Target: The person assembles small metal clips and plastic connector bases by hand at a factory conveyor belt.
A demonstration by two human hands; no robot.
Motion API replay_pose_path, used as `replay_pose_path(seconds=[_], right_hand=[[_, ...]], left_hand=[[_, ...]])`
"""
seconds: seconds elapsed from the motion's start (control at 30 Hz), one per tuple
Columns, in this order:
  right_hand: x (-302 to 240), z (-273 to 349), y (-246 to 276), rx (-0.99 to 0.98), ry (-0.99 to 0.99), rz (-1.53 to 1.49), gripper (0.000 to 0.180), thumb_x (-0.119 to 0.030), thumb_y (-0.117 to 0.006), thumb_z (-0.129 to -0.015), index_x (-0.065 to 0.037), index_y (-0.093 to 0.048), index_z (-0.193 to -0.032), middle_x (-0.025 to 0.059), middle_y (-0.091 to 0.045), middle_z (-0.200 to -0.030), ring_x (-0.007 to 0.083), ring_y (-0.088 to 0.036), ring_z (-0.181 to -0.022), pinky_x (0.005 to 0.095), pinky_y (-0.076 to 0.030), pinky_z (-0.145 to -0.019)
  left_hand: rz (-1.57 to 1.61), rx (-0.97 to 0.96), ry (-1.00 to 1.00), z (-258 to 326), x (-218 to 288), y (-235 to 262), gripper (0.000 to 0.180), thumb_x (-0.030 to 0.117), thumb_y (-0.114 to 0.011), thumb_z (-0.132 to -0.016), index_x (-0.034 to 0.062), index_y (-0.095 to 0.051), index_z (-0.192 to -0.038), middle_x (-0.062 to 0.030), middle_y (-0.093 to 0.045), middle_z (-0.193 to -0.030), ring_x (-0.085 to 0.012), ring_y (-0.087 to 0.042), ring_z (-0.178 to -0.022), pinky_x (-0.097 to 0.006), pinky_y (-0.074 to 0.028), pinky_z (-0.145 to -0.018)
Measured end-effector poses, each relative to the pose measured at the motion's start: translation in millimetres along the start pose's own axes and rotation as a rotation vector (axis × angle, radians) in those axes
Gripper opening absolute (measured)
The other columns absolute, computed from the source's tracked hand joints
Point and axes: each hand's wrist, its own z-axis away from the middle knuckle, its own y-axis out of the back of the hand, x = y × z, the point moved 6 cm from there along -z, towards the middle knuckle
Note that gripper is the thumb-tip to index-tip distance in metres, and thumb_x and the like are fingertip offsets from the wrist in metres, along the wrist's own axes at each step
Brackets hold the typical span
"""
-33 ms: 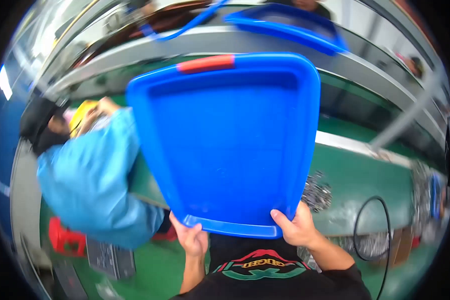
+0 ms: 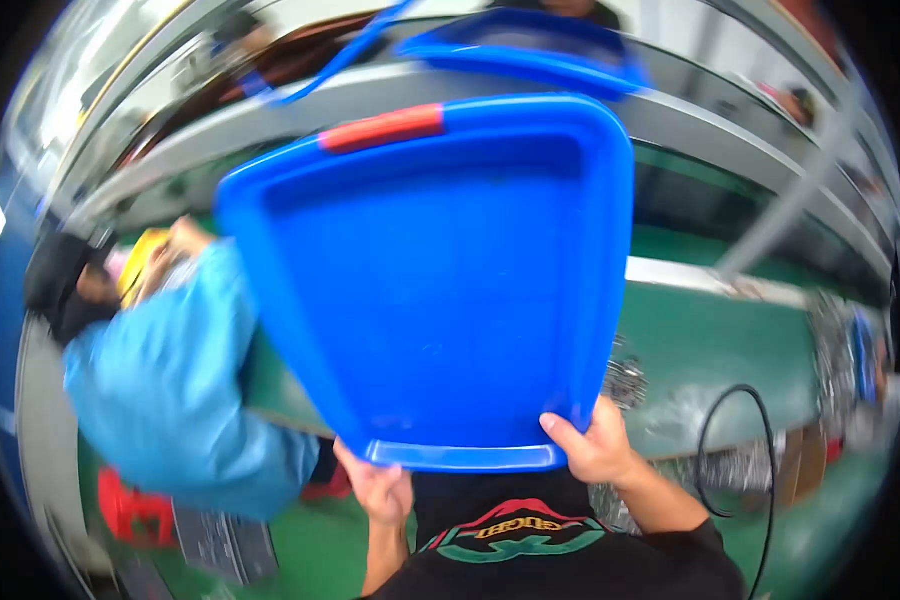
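We hold a large blue rectangular plastic tray (image 2: 440, 300) with a red strip (image 2: 382, 128) on its far rim; it spreads away beyond our fingertips, its inside facing us. Our left hand (image 2: 378, 492) grips the tray near its left corner, fingers closed against the near rim; how far they reach beneath, we cannot tell. Our right hand (image 2: 602, 448) clasps the right corner, thumb over the rim, its other fingers mostly hidden. Just beyond the right fingers, a heap of small silvery metal parts (image 2: 628, 383) lies on a smooth green tabletop (image 2: 720, 350). Farther right of those fingers curves a looped black cable (image 2: 770, 465). Well left of our left fingers are a co-worker in a light-blue smock (image 2: 160, 370) and a red plastic stool (image 2: 130, 510).
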Motion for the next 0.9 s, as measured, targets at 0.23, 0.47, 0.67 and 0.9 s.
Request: replay_pose_path(seconds=[0.23,0.47,0.67,0.9], right_hand=[[-19.7,61.7,138.1,0.397,-0.056,-0.316,0.043,-0.004,-0.065,-0.084,0.004,-0.054,-0.125,0.01,-0.064,-0.109,0.0166,-0.06,-0.096,0.0306,-0.049,-0.085],[-41.0,71.5,189.6,0.541,-0.001,-0.587,0.034,-0.006,-0.06,-0.087,0.005,-0.057,-0.119,0.0122,-0.067,-0.105,0.0187,-0.066,-0.089,0.0329,-0.054,-0.082],[-61.6,6.7,240.3,0.375,0.067,-0.661,0.034,-0.02,-0.06,-0.09,0.003,-0.059,-0.116,0.0104,-0.067,-0.094,0.0163,-0.067,-0.078,0.0304,-0.057,-0.073],[-109.3,-108.4,274.4,0.413,0.086,-0.591,0.034,-0.022,-0.062,-0.091,-0.003,-0.055,-0.118,0.0119,-0.065,-0.112,0.024,-0.067,-0.096,0.0408,-0.056,-0.087]], left_hand=[[-0.114,-0.633,0.172,9.0,-22.3,-68.9,0.094,0.023,-0.08,-0.069,-0.0048,-0.029,-0.143,-0.019,-0.041,-0.14,-0.0315,-0.046,-0.126,-0.044,-0.038,-0.105],[-0.237,-1.008,-0.003,-6.2,-26.5,-137.8,0.044,0.017,-0.075,-0.07,-0.0082,-0.064,-0.104,-0.0214,-0.066,-0.099,-0.0315,-0.066,-0.09,-0.04,-0.053,-0.083],[-0.42,-1.096,-0.057,-8.8,-20.3,-153.6,0.016,-0.002,-0.066,-0.075,-0.0058,-0.069,-0.09,-0.0184,-0.071,-0.082,-0.0237,-0.069,-0.072,-0.03,-0.054,-0.069],[-0.988,-0.756,-0.293,-53.2,-4.3,-92.4,0.012,-0.004,-0.062,-0.086,0.0001,-0.072,-0.091,-0.0088,-0.066,-0.08,-0.0157,-0.056,-0.062,-0.025,-0.043,-0.056]])
